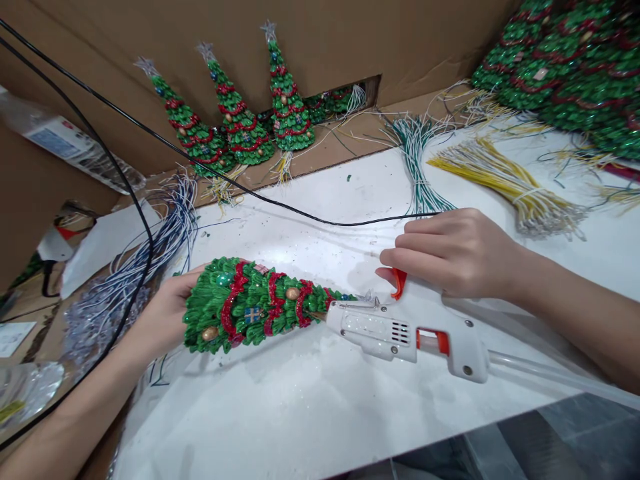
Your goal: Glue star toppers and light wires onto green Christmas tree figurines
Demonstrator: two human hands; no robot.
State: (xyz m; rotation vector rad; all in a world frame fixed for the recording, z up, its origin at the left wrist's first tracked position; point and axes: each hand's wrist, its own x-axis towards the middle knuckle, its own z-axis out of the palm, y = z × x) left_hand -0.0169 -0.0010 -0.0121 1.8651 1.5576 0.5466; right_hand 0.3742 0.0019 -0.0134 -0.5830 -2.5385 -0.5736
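My left hand [173,308] grips the wide base end of a decorated Christmas tree figurine [260,303], which lies on its side with the tip toward the right. Green branches, red garlands and small gold baubles cover it. Wrapped around the handle of a white glue gun [373,327], my right hand [450,257] has a finger beside the orange trigger. The gun's nozzle is at the tree's upper part, near its clear star; whether it touches cannot be made out. A clear glue stick [560,380] sticks out of the gun's rear.
Three finished-looking trees [293,110] lean on the cardboard wall; larger trees [575,73] stand at right. Bundles of green [417,160], yellow [505,177] and blue wires [167,233] lie around the white tabletop [280,413]. A black cord [300,212] crosses overhead. A plastic bottle [75,143] lies left.
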